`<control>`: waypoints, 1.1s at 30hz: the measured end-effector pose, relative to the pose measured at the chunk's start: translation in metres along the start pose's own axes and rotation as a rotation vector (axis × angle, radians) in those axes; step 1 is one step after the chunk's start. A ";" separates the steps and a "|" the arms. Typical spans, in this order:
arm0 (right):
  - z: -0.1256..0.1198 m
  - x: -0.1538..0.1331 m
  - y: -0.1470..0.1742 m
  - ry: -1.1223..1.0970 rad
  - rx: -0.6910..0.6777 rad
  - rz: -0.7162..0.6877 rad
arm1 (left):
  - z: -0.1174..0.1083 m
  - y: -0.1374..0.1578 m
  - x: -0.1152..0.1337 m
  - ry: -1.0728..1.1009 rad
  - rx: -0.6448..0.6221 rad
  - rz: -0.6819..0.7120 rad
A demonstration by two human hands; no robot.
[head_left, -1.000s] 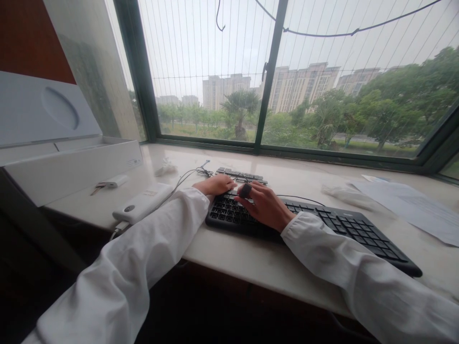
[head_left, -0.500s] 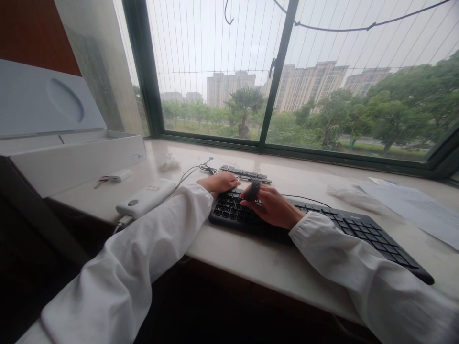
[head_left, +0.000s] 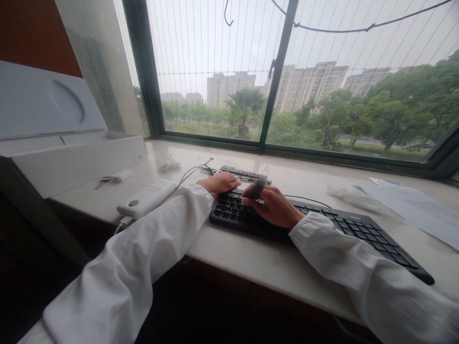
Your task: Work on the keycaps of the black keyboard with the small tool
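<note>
A black keyboard (head_left: 358, 229) lies along the front of the white sill. At its left end the keycaps are off and the bare switch sockets (head_left: 229, 209) show. My left hand (head_left: 223, 182) is closed at the keyboard's upper left edge, fingers curled and partly hidden. Over the stripped keys, my right hand (head_left: 274, 205) pinches a small dark cleaning brush (head_left: 256, 188), tilted, with a ribbed or bristled side. A thin wire loop shows just behind the brush. Loose keycaps (head_left: 234, 170) stand in rows behind the keyboard, partly covered by my hands.
To the left are a white power bank (head_left: 147, 197) with a cable plugged in, a small white device (head_left: 120, 176) and an open white box (head_left: 82, 160). Crumpled clear plastic (head_left: 358, 197) and paper sheets (head_left: 416, 205) lie on the right. A window (head_left: 222, 95) rises behind the sill.
The brush has tilted further over to the right in my right hand, and the wire loop behind it shows more. My left hand and the keyboard stay in place.
</note>
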State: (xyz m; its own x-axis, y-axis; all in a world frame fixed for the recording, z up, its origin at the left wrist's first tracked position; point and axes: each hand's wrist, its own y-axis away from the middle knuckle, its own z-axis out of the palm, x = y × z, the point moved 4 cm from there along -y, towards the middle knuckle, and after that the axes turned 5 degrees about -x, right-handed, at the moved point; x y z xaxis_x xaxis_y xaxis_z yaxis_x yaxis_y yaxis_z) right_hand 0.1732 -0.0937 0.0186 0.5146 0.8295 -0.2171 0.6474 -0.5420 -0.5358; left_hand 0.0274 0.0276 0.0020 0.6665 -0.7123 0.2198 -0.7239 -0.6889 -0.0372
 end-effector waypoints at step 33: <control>0.000 -0.002 0.001 0.348 -0.002 -0.058 | 0.000 0.000 0.001 0.018 0.011 0.018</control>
State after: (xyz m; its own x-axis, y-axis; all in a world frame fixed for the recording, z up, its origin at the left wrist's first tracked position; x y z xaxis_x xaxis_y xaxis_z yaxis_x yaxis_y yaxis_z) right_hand 0.1727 -0.0962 0.0190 0.6373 0.7634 0.1054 0.6825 -0.4956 -0.5372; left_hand 0.0274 0.0270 0.0025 0.6503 -0.7219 0.2365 -0.7335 -0.6777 -0.0519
